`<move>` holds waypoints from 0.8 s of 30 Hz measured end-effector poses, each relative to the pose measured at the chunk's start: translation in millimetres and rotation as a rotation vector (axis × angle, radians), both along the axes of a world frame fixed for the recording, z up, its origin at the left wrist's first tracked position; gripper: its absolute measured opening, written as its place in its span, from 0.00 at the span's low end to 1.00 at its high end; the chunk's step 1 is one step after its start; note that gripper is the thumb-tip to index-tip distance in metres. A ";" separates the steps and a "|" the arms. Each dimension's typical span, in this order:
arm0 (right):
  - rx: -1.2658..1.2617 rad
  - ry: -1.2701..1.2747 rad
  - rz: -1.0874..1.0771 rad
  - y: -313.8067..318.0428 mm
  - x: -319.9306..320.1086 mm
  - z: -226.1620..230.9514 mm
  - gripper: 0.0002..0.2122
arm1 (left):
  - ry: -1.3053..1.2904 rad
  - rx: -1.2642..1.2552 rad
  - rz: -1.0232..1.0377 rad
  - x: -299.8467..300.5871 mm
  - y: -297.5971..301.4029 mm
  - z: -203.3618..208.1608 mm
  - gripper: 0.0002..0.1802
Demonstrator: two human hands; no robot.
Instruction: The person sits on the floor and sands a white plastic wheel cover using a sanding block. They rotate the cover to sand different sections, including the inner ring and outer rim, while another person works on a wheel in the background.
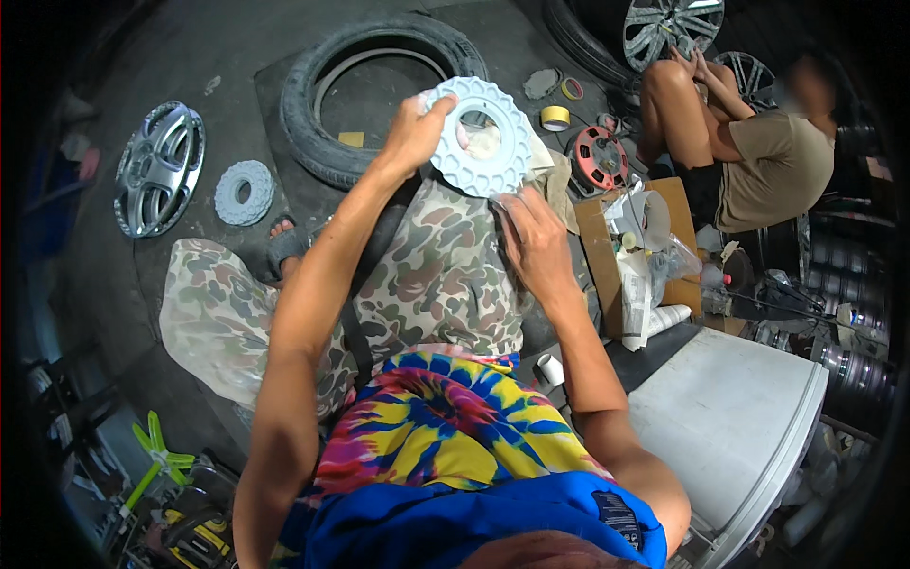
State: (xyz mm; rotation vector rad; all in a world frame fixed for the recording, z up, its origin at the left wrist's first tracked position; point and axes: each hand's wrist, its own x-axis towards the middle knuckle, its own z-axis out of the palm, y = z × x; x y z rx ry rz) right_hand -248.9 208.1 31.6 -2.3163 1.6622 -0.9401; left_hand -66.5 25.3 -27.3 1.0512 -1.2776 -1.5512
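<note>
Dark workshop floor [242,57], tire [301,123] lying far; left hand [414,136] grips the pale-grey scalloped ring [515,142] above camouflage trousers [431,256], right hand [538,237] at its near edge, grip unclear. Two-handed handling, it seems; next move calls for steady support.

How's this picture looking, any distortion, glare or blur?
Head view: fisheye curvature, rim fading to black; head view: the pale gray ring looks fairly crisp; head view: bright highlights on the silver wheel; head view: the co-worker's head is blurred.
</note>
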 end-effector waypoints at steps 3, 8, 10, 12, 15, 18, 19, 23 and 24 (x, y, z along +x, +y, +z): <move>0.043 -0.069 0.004 4.1 -5.7 4.8 0.10 | 0.025 0.026 0.032 -0.4 2.8 -1.5 0.22; -0.031 -0.161 -0.044 0.9 9.3 2.8 0.09 | -0.014 0.077 0.035 -1.7 5.4 4.7 0.22; -0.048 -0.176 -0.070 -5.4 20.9 -1.0 0.10 | -0.062 0.019 0.075 -6.3 11.4 12.2 0.22; -0.059 -0.207 -0.090 -9.8 28.0 -3.5 0.10 | -0.068 0.003 0.149 -10.3 19.0 19.9 0.22; -0.027 -0.223 -0.041 -7.8 26.6 0.1 0.10 | -0.058 0.025 0.145 -7.0 19.3 22.9 0.23; -0.038 -0.231 -0.006 0.9 17.4 0.6 0.09 | -0.079 -0.030 0.169 -8.4 19.8 21.5 0.24; -0.056 -0.227 0.000 2.6 15.9 0.4 0.09 | -0.101 -0.022 0.166 -8.4 21.0 23.2 0.24; -0.030 -0.151 -0.072 -4.8 23.2 0.9 0.08 | -0.033 0.057 0.124 -9.1 20.7 29.4 0.24; -0.026 -0.150 -0.076 -4.8 23.5 0.3 0.08 | -0.082 0.019 0.116 -8.8 17.3 23.8 0.23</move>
